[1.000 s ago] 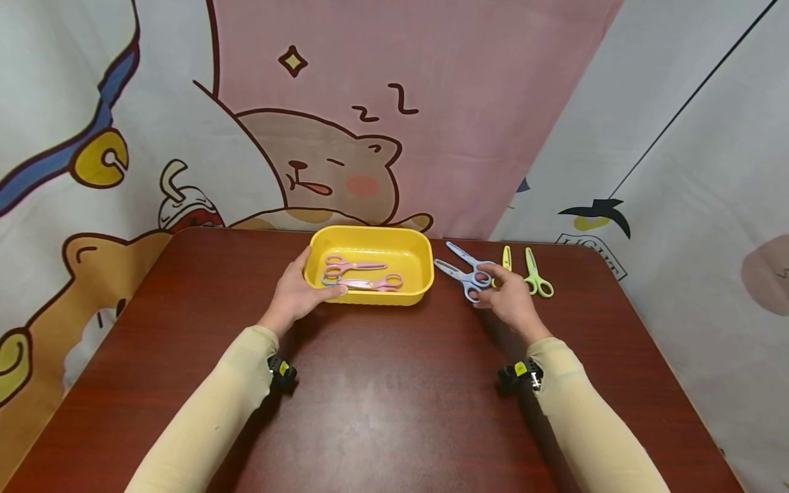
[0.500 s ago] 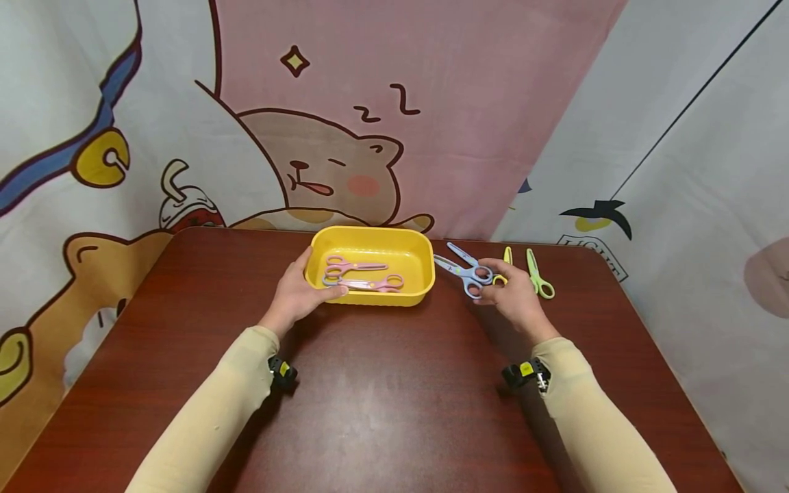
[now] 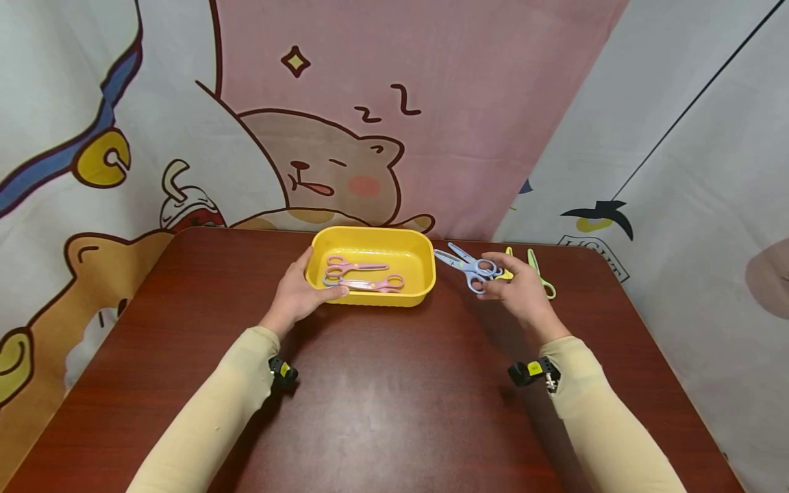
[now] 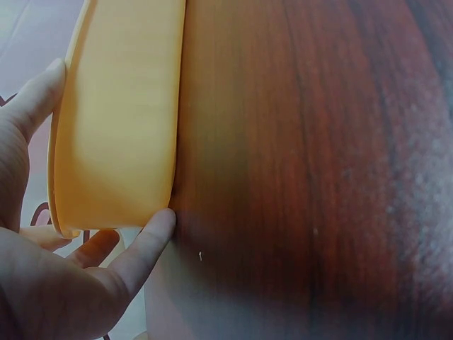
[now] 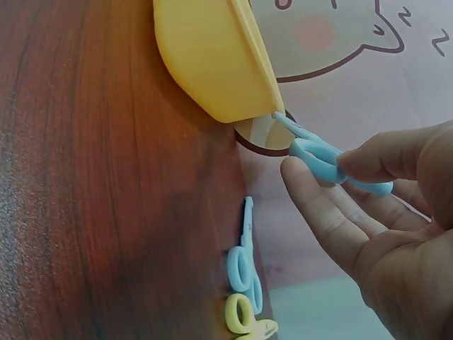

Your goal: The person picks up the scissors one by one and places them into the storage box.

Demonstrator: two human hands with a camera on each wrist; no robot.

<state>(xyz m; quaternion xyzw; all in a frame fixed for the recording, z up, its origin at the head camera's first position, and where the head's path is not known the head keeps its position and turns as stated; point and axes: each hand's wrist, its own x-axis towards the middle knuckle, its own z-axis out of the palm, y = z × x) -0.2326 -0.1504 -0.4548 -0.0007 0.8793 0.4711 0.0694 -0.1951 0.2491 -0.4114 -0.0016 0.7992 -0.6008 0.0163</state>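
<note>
My left hand (image 3: 293, 294) grips the left end of a yellow plastic bin (image 3: 394, 299), thumb on the near rim and fingers round the corner. In the right hand (image 3: 522, 287) a pair of blue scissors (image 5: 315, 161) is pinched by a handle loop, lifted off the table, its tip close to the bin's right rim. A second pair of blue scissors (image 5: 244, 262) lies on the table below, partly covered in the head view. Inside the bin lie pink scissors (image 3: 364, 266) and, nearer the front wall, overlapping scissors (image 3: 370, 284) with pink and blue handles.
Yellow scissors (image 5: 241, 313) and green scissors (image 3: 533, 259) lie at the back right of the brown table (image 3: 382, 397), partly hidden by the right hand. A printed cloth (image 3: 481, 123) hangs right behind the table's back edge.
The right hand has picked one pair of blue scissors up from the table and moved slightly right with it. The left hand and the bin have stayed in place.
</note>
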